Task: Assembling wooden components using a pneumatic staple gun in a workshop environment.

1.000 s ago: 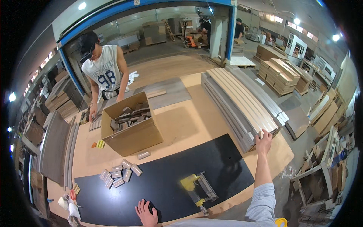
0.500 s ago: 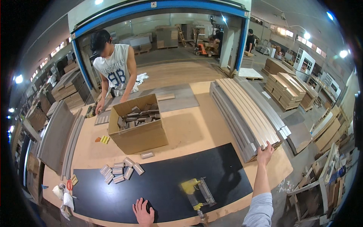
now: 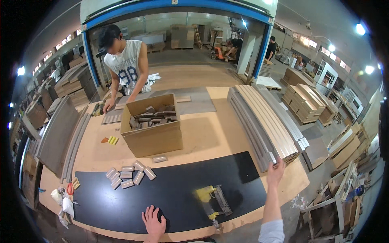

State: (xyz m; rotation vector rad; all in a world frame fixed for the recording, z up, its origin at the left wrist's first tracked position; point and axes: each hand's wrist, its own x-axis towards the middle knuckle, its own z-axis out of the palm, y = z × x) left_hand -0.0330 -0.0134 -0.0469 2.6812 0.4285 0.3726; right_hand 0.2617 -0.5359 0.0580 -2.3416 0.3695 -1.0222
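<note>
My left hand (image 3: 154, 223) lies with fingers spread on the near edge of a long black panel (image 3: 170, 198). At the right, my right hand (image 3: 275, 173) has its fingers and thumb closed about the near end of a grey strip (image 3: 265, 156), beside a stack of pale wooden strips (image 3: 269, 125). A yellow and grey nail gun (image 3: 214, 201) rests on the panel between my hands. Several small brown wooden blocks (image 3: 127, 175) lie in a loose group at the panel's far left edge. One more block (image 3: 159, 159) sits apart, just beyond the panel.
An open cardboard box (image 3: 152, 141) full of blocks stands mid-table. Behind it a co-worker (image 3: 127, 67) bends over a grey panel (image 3: 196, 101). Grey boards (image 3: 58, 137) lean at the left. Red-handled scissors (image 3: 70, 188) and a white plastic bag (image 3: 68, 207) lie at the near left.
My right hand has moved left and slightly nearer, from the pale strips to the end of the grey strips. My left hand stays on the panel. The whole view has shifted a little.
</note>
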